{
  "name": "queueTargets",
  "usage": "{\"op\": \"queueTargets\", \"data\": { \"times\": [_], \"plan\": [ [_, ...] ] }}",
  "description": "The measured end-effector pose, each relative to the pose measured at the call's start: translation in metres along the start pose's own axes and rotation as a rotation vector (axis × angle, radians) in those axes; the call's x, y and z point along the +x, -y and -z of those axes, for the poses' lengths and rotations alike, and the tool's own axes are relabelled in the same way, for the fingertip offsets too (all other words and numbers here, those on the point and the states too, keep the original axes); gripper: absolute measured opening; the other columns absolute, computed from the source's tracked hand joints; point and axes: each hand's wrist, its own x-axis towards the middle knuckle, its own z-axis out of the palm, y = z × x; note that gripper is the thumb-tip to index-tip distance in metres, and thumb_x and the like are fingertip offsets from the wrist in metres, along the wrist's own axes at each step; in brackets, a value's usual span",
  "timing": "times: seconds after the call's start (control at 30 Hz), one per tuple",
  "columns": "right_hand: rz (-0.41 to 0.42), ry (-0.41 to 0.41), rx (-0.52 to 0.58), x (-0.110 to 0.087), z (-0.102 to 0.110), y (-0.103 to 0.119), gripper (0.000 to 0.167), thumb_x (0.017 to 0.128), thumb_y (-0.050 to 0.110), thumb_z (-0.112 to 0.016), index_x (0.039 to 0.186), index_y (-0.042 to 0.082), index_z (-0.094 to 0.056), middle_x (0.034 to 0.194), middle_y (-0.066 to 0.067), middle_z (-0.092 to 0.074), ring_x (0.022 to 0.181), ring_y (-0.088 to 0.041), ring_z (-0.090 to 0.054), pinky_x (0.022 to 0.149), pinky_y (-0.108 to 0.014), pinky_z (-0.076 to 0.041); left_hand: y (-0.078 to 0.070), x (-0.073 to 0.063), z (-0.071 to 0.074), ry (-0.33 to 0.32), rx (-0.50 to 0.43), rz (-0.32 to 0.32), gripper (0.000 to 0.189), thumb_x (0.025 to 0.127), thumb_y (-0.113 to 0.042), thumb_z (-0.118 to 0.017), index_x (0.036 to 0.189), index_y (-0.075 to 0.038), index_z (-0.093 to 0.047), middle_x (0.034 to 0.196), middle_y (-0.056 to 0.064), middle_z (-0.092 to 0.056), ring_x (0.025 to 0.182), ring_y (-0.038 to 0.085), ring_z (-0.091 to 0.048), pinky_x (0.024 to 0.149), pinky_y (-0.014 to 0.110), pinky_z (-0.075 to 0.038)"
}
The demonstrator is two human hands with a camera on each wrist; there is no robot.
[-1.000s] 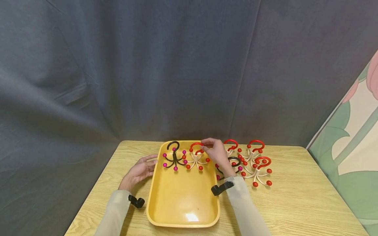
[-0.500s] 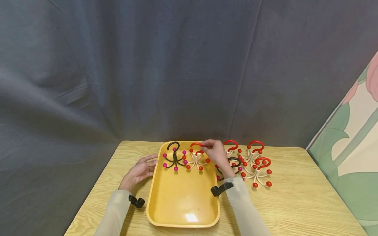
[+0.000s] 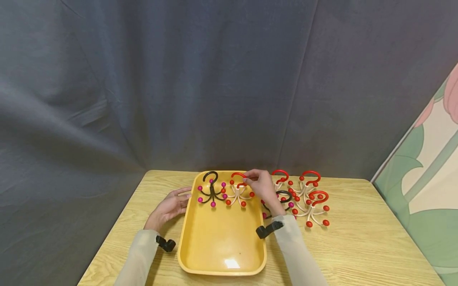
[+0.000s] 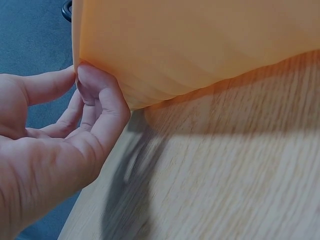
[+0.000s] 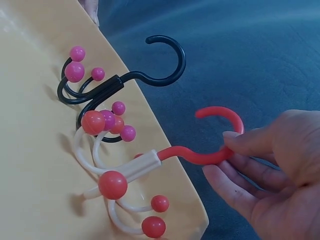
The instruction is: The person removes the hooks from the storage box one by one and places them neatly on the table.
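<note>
My right hand (image 3: 262, 186) pinches the curved red top of a white multi-prong hook (image 5: 142, 167) between thumb and fingers. Red balls tip its prongs, which are in the far right part of a yellow tray (image 3: 222, 242). Left of it in the tray is a black multi-prong hook (image 3: 212, 190) with pink ball tips, standing with its curved end up. In the right wrist view the two hooks' balls crowd close together. My left hand (image 3: 172, 205) grips the tray's left edge near the far end; in the left wrist view its thumb and bent fingers meet at the rim.
Right of the tray, more hooks stand close together on the wooden table (image 3: 361, 234): several white ones with red tops (image 3: 311, 206) and a black one (image 3: 284, 195) partly behind my right wrist. A dark curtain (image 3: 222, 87) hangs along the table's far edge.
</note>
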Motion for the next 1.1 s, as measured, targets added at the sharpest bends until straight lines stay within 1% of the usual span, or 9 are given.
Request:
{"op": "queueTargets", "data": {
  "times": [0.07, 0.2, 0.4, 0.5, 0.6, 0.67, 0.77, 0.9, 1.1],
  "plan": [
    [0.016, -0.007, -0.016, 0.0, -0.001, 0.0, 0.014, 0.096, 0.009, -0.076, 0.107, 0.002, -0.079, 0.1, -0.013, -0.077, 0.085, -0.023, -0.068, 0.071, -0.026, -0.053, 0.0, 0.0, 0.0, -0.005, 0.004, 0.002, 0.058, 0.109, -0.011, -0.054, 0.161, 0.001, -0.032, 0.141, 0.019, -0.066, 0.112, 0.02, -0.072, 0.091, 0.038, -0.063],
    [0.042, -0.016, -0.031, 0.0, -0.001, 0.0, 0.011, 0.096, 0.009, -0.076, 0.105, 0.004, -0.079, 0.099, -0.013, -0.077, 0.086, -0.023, -0.067, 0.072, -0.026, -0.053, -0.001, 0.002, 0.0, -0.009, 0.007, 0.01, 0.056, 0.109, -0.011, -0.054, 0.161, -0.001, -0.033, 0.142, 0.019, -0.065, 0.113, 0.021, -0.072, 0.092, 0.038, -0.063],
    [0.044, -0.007, -0.031, -0.001, 0.001, 0.002, 0.012, 0.096, 0.01, -0.076, 0.106, 0.005, -0.079, 0.1, -0.011, -0.077, 0.087, -0.024, -0.067, 0.074, -0.027, -0.053, 0.0, 0.002, 0.001, 0.005, 0.019, 0.017, 0.058, 0.11, -0.012, -0.054, 0.162, 0.0, -0.031, 0.146, 0.021, -0.062, 0.114, 0.021, -0.072, 0.092, 0.038, -0.063],
    [0.046, -0.006, -0.029, -0.002, 0.004, 0.006, 0.012, 0.096, 0.01, -0.076, 0.107, 0.005, -0.079, 0.101, -0.011, -0.077, 0.09, -0.024, -0.068, 0.076, -0.027, -0.055, -0.002, 0.0, 0.001, 0.007, 0.043, 0.02, 0.058, 0.11, -0.013, -0.053, 0.162, -0.001, -0.031, 0.149, 0.023, -0.059, 0.115, 0.021, -0.072, 0.093, 0.039, -0.063],
    [0.046, -0.004, -0.029, -0.003, 0.006, 0.011, 0.012, 0.097, 0.01, -0.075, 0.107, 0.007, -0.08, 0.103, -0.011, -0.078, 0.094, -0.024, -0.069, 0.079, -0.029, -0.056, -0.004, -0.001, 0.001, 0.005, 0.089, 0.024, 0.056, 0.11, -0.013, -0.053, 0.161, -0.001, -0.033, 0.149, 0.024, -0.058, 0.115, 0.022, -0.072, 0.094, 0.039, -0.063],
    [0.047, -0.005, -0.026, -0.004, 0.008, 0.015, 0.012, 0.097, 0.01, -0.075, 0.107, 0.008, -0.08, 0.104, -0.01, -0.078, 0.096, -0.025, -0.069, 0.081, -0.03, -0.057, -0.007, -0.002, 0.0, -0.002, 0.118, 0.032, 0.055, 0.11, -0.013, -0.053, 0.16, -0.002, -0.035, 0.147, 0.023, -0.06, 0.115, 0.022, -0.072, 0.093, 0.04, -0.063],
    [0.063, -0.007, -0.027, -0.007, 0.013, 0.022, 0.012, 0.098, 0.011, -0.074, 0.108, 0.008, -0.08, 0.106, -0.01, -0.078, 0.099, -0.026, -0.07, 0.083, -0.033, -0.059, -0.011, -0.002, -0.002, -0.016, 0.148, 0.044, 0.053, 0.11, -0.013, -0.053, 0.159, -0.001, -0.037, 0.137, 0.017, -0.067, 0.111, 0.021, -0.073, 0.09, 0.039, -0.064],
    [0.104, -0.013, -0.029, -0.011, 0.02, 0.033, 0.013, 0.098, 0.011, -0.074, 0.109, 0.007, -0.079, 0.106, -0.011, -0.078, 0.099, -0.027, -0.072, 0.085, -0.039, -0.062, -0.014, -0.001, -0.003, -0.032, 0.162, 0.054, 0.053, 0.109, -0.011, -0.054, 0.158, 0.0, -0.037, 0.123, 0.009, -0.073, 0.105, 0.018, -0.074, 0.086, 0.037, -0.064],
    [0.169, -0.034, -0.007, -0.019, 0.036, 0.048, 0.011, 0.097, 0.011, -0.076, 0.106, 0.006, -0.08, 0.102, -0.013, -0.08, 0.094, -0.027, -0.077, 0.089, -0.044, -0.064, -0.014, -0.002, -0.001, -0.026, 0.169, 0.051, 0.054, 0.109, -0.01, -0.055, 0.157, 0.002, -0.036, 0.117, 0.006, -0.075, 0.101, 0.017, -0.074, 0.083, 0.035, -0.064]
  ]
}}
